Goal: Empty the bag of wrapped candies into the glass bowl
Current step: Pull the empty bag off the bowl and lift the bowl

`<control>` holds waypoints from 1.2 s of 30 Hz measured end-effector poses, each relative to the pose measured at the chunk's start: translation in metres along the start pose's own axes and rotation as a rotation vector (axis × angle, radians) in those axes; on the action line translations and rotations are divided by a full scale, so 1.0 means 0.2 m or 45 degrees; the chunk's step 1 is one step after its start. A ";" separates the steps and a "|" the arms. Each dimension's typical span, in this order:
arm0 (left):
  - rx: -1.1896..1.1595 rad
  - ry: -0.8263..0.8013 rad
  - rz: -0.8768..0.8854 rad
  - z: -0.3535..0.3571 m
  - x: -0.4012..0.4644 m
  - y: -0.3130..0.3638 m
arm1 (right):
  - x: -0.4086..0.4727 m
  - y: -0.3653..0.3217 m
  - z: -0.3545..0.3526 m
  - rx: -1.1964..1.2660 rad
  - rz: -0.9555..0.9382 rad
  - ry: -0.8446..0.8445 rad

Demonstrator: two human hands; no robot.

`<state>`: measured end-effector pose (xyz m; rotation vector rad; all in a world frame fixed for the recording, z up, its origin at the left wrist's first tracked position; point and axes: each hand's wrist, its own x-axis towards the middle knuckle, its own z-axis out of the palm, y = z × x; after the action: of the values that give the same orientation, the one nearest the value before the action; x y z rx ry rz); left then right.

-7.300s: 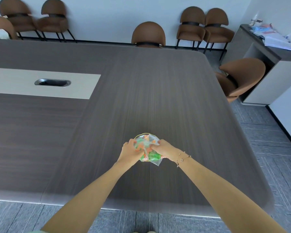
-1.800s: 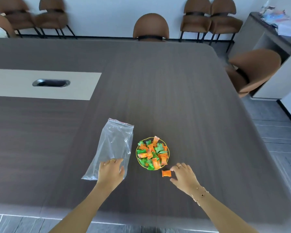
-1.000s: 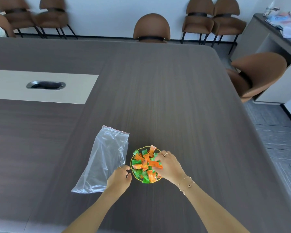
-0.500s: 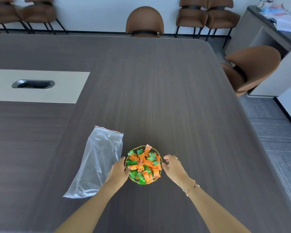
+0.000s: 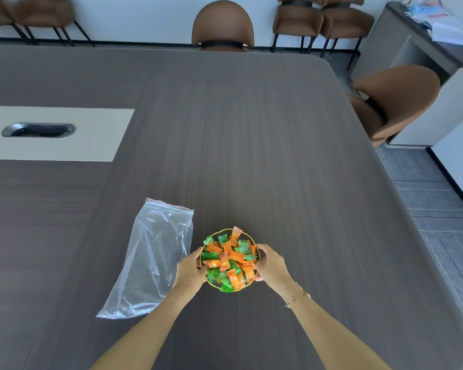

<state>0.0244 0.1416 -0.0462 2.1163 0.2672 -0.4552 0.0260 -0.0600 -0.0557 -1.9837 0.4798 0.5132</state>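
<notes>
Your left hand and right hand cup the glass bowl from both sides, each grip curled around its rim. The wrapped candies heap above the edge, so keep the bowl level and move slowly. The empty bag lies flat on the desk, just left.

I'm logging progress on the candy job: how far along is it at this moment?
Done: the clear zip bag lies flat and looks empty on the table, and the orange and green wrapped candies are heaped in the glass bowl. In hand: the left hand and right hand cup the bowl's sides. Left: nothing of the emptying; no loose candy shows.
</notes>
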 end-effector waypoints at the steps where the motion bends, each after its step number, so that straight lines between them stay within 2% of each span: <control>1: -0.006 -0.004 0.009 -0.01 0.00 0.01 | 0.00 -0.01 0.00 -0.001 0.005 0.011; 11: -0.093 -0.059 0.111 -0.15 0.00 0.27 | -0.04 -0.24 -0.18 -0.035 -0.032 0.081; 18: -0.099 -0.027 0.085 -0.30 0.27 0.54 | 0.17 -0.53 -0.33 -0.017 -0.117 0.070; 28: -0.113 -0.010 0.081 -0.43 1.09 1.03 | 0.91 -1.04 -0.65 -0.010 -0.238 0.067; 36: -0.127 -0.003 0.015 -0.39 1.83 1.13 | 1.66 -1.19 -0.70 -0.066 -0.220 0.038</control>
<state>0.4536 0.0890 0.0104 2.0191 0.2701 -0.4290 0.4506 -0.1206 -0.0038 -2.0626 0.3122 0.3911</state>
